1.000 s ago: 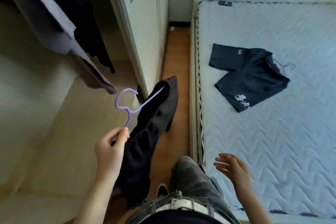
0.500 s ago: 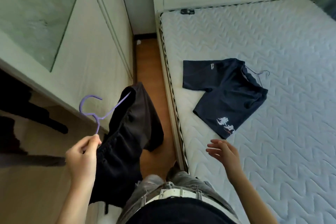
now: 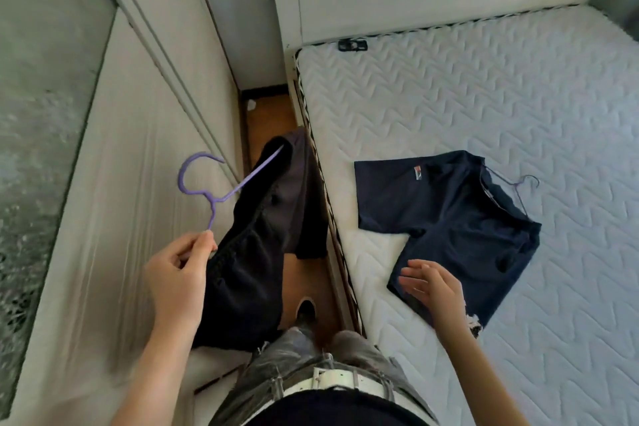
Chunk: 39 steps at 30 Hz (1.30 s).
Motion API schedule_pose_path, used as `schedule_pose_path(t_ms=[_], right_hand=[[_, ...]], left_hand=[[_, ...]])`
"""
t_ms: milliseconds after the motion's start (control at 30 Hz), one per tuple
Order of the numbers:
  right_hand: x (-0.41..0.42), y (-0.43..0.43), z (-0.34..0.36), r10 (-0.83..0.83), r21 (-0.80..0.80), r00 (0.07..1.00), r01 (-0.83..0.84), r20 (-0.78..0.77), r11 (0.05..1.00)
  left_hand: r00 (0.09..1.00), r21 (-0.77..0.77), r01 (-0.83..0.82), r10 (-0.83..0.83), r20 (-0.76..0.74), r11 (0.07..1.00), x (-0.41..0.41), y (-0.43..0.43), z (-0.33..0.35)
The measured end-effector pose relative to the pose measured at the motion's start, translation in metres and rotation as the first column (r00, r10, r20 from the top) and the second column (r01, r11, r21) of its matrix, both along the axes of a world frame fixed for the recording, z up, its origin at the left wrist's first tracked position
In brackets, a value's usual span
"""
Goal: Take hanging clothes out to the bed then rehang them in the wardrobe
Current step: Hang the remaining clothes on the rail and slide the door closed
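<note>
A purple hanger (image 3: pixel 207 188) carrying a black garment (image 3: pixel 256 245) is pinched at its lower end in the left hand (image 3: pixel 176 282), over the floor gap between wardrobe door (image 3: pixel 114 183) and bed (image 3: pixel 484 107). The right hand (image 3: pixel 432 287), its grip wide and empty, hovers above a navy T-shirt (image 3: pixel 446 218) lying on the mattress.

– What lies past the right hand's fingers (image 3: pixel 413 278)?
– The dark navy T-shirt (image 3: pixel 446 218) under them; beyond it, bare white quilted mattress (image 3: pixel 484 107).
– And left of them?
– A narrow wooden floor strip (image 3: pixel 273 117), filled by the hanging black garment (image 3: pixel 249 273).
</note>
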State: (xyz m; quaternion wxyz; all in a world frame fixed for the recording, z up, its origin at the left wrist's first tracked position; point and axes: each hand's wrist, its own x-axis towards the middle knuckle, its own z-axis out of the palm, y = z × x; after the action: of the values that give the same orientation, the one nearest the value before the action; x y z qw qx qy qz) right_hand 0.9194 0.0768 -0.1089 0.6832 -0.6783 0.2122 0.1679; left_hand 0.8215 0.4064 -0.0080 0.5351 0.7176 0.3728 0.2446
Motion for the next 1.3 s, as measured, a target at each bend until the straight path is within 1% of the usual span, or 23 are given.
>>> schedule_pose_path(t_ms=[167,300,500,600,767,833,933,1000,1067,1133,1200,1233,1300], right_hand=[[0.055,0.033,0.008,-0.085,0.016,0.996,0.084,0.04,0.996],[0.102,0.035,0.012,-0.174,0.004,0.983,0.174,0.05,0.985],[0.191,0.002,0.006,-0.343,-0.026,0.938,0.344,0.038,0.938],[0.253,-0.033,-0.02,-0.421,-0.064,0.907,0.421,0.01,0.905],[0.375,-0.103,-0.104,-0.592,-0.135,0.806,0.583,-0.031,0.801],[0.42,-0.129,-0.147,-0.653,-0.135,0.756,0.642,-0.047,0.754],[0.48,-0.166,-0.217,-0.75,-0.097,0.653,0.744,-0.11,0.661],[0.513,-0.185,-0.262,-0.78,-0.076,0.607,0.78,-0.152,0.622],[0.539,-0.2,-0.299,-0.797,-0.054,0.57,0.805,-0.201,0.59],[0.561,-0.214,-0.325,-0.815,-0.048,0.528,0.832,-0.24,0.553],[0.581,-0.226,-0.341,-0.835,-0.05,0.483,0.858,-0.262,0.512],[0.588,-0.23,-0.347,-0.854,-0.034,0.446,0.882,-0.267,0.471],[0.599,-0.238,-0.359,-0.887,0.045,0.368,0.928,-0.281,0.371]], left_hand=[[0.988,0.002,0.154,-0.154,-0.025,0.988,0.1,0.017,0.014],[0.953,0.016,0.297,-0.296,-0.063,0.955,0.177,0.012,0.021],[0.902,0.004,0.425,-0.422,-0.094,0.905,0.322,-0.014,0.007],[0.876,0.009,0.466,-0.46,-0.148,0.885,0.403,-0.039,-0.016],[0.811,0.016,0.56,-0.544,-0.216,0.829,0.53,-0.074,-0.094],[0.782,0.015,0.591,-0.568,-0.256,0.806,0.569,-0.086,-0.132],[0.729,-0.005,0.649,-0.623,-0.282,0.761,0.611,-0.106,-0.187],[0.713,-0.029,0.656,-0.632,-0.303,0.754,0.631,-0.116,-0.22],[0.716,-0.048,0.647,-0.628,-0.306,0.761,0.644,-0.122,-0.251],[0.72,-0.068,0.638,-0.626,-0.3,0.767,0.651,-0.123,-0.276],[0.71,-0.087,0.633,-0.621,-0.332,0.77,0.655,-0.119,-0.296],[0.708,-0.091,0.628,-0.615,-0.346,0.773,0.657,-0.117,-0.307],[0.705,-0.108,0.622,-0.614,-0.354,0.776,0.66,-0.115,-0.321]])
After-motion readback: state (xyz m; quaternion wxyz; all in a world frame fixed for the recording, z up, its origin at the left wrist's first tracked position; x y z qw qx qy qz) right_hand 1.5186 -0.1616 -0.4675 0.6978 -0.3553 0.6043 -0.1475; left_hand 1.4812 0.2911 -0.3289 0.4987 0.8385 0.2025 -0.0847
